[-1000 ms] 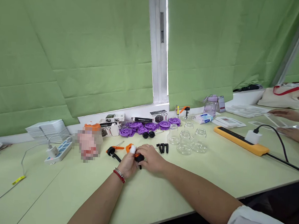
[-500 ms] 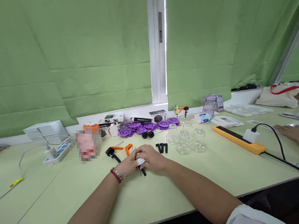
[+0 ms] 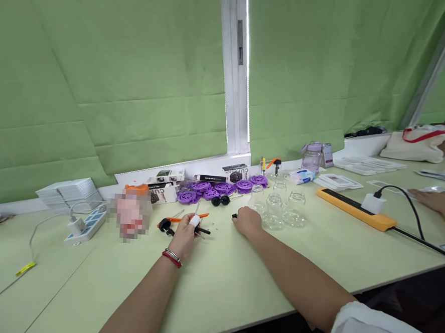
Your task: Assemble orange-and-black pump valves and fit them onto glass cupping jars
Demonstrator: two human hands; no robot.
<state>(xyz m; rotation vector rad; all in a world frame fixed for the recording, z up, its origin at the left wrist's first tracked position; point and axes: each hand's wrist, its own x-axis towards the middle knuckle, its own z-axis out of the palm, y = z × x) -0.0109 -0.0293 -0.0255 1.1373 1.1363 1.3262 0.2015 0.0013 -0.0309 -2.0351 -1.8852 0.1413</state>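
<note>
My left hand [image 3: 185, 234], with a red bracelet at the wrist and a white wrap on one finger, is closed around a small black and orange pump part [image 3: 200, 224] low over the green table [image 3: 215, 286]. A thin metal rod sticks up from that grip. My right hand [image 3: 247, 221] lies fingers-down over the small black pieces [image 3: 235, 216] just left of the clear glass bottles [image 3: 276, 210]; its fingers look curled on them. Another black and orange pump piece [image 3: 166, 225] lies left of my left hand.
Purple round caps [image 3: 221, 189] and small boxes [image 3: 164, 183] line the window ledge. An orange power strip [image 3: 357, 209] with a white plug lies at right, a white one [image 3: 85, 223] at left. Another person's hand [image 3: 435, 199] rests at far right, near white trays [image 3: 338, 181].
My hands have come apart. The right hand moved right to the black pieces by the bottles. The left hand shifted slightly left and back, keeping the pump part.
</note>
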